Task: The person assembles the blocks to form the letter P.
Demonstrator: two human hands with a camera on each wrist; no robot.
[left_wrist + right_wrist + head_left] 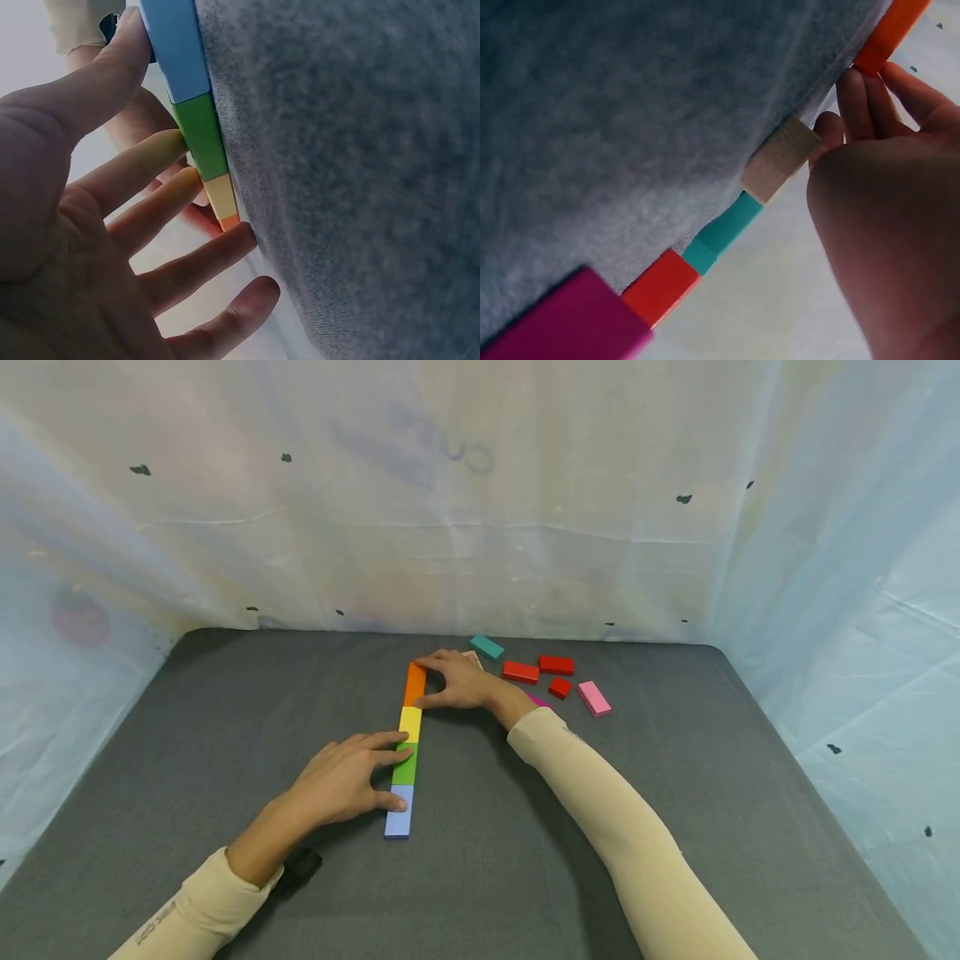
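Observation:
Four coloured blocks form one straight row on the grey table. A lavender-blue block (399,812) is nearest, followed by a green block (405,767), a yellow block (410,723) and an orange block (416,683) at the far end. From the left side, my left hand (345,781) touches the row with spread, fairly straight fingers, its thumb on the lavender-blue block and fingertips by the green and yellow ones. My right hand (461,681) holds the orange block, a fingertip at its far end and the thumb at its near right side.
Beyond the right hand lie a teal block (487,647), two red blocks (521,672), a smaller red piece (560,687) and a pink block (594,698). A plain wooden block (780,159) and a magenta block (574,322) are partly hidden in the head view. White sheeting (450,577) hangs behind the table.

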